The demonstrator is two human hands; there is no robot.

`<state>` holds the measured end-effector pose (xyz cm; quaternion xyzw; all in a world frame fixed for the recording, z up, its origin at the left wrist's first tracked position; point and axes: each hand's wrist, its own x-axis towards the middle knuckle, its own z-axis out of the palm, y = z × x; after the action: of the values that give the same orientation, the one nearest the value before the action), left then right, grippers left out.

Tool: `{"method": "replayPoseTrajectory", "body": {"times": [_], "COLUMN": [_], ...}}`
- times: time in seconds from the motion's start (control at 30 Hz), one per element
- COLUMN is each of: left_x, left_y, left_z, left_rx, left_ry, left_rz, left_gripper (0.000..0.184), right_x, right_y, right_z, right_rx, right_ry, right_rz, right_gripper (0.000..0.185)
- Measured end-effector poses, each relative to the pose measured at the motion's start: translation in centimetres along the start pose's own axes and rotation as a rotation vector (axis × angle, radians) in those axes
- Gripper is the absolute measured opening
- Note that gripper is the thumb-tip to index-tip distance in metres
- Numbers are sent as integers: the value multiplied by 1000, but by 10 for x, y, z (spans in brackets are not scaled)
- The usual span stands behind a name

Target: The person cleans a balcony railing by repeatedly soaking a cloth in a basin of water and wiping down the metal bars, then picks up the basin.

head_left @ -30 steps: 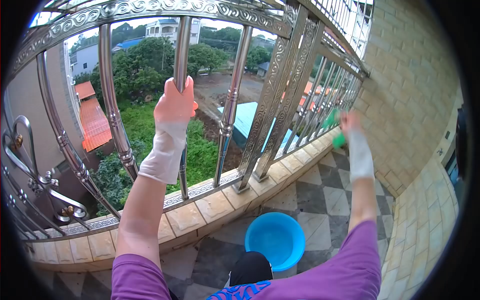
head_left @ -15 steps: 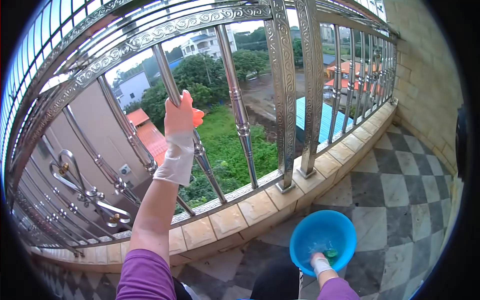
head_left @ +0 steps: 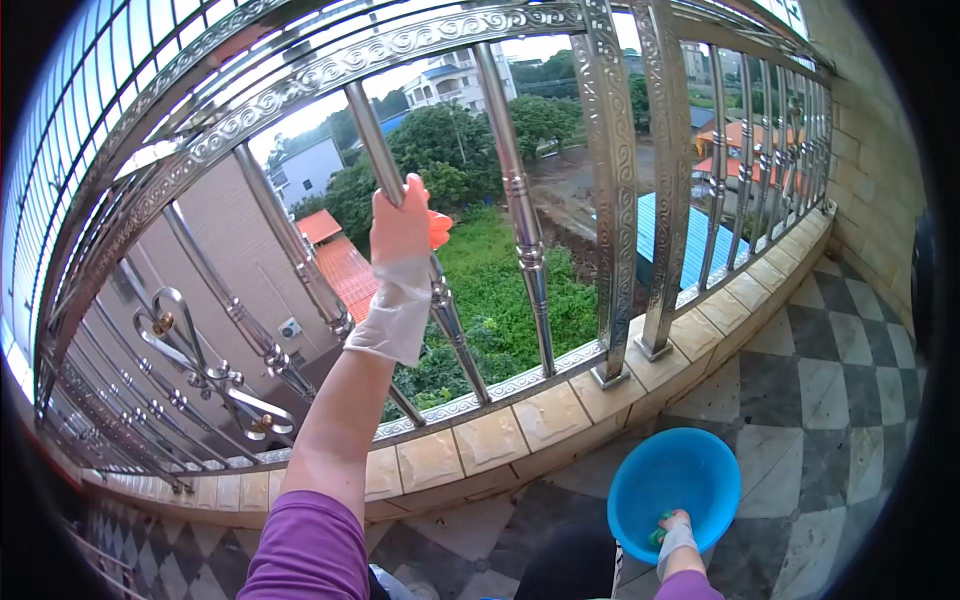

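Note:
My left hand [head_left: 402, 225], in a thin whitish glove, is closed around an upright metal bar [head_left: 375, 140] of the balcony railing. Something bright orange [head_left: 438, 230] shows past its fingers; I cannot tell whether it is a cloth or part of the glove. Down at the lower right, a blue basin [head_left: 720, 470] with water in it stands on the tiled floor. My right hand [head_left: 677, 530], gloved too, reaches inside the basin near its front wall. Its fingers are closed on a crumpled green cloth [head_left: 657, 536], which the hand partly hides.
The silver railing [head_left: 620, 200] curves around the front above a low stone-tiled ledge [head_left: 490, 440]. A brick wall [head_left: 880, 130] rises at the right. Checkered tiles [head_left: 770, 460] cover the floor. Beyond the bars lie greenery, buildings and a blue roof [head_left: 665, 235].
The whole view has shifted, so everything sits further right. In the basin, the green cloth has gone from the right of my right hand to its left, and the splashing has calmed.

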<state>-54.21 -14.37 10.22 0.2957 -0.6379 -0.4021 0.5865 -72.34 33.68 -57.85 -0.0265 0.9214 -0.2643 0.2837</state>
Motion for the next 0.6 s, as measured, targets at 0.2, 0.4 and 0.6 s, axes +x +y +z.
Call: {"method": "replayPoseTrajectory", "body": {"times": [0.2,0.4,0.6], "left_x": [0,-5,-2], "left_y": [1,6,5], "left_z": [-1,-6,-10], "left_rx": [-4,-20,14], "left_ry": [-9,-49,-82], "left_rz": [15,5,-45], "left_gripper": [38,38,36], "right_x": [-62,-185,-256], "right_y": [-167,-440,-675], "right_z": [-119,-269,-357], "right_rx": [1208,1315,1751], "right_ry": [-248,-163,-370], "right_rz": [-503,-1131,-1231], "right_gripper": [13,19,24]}}
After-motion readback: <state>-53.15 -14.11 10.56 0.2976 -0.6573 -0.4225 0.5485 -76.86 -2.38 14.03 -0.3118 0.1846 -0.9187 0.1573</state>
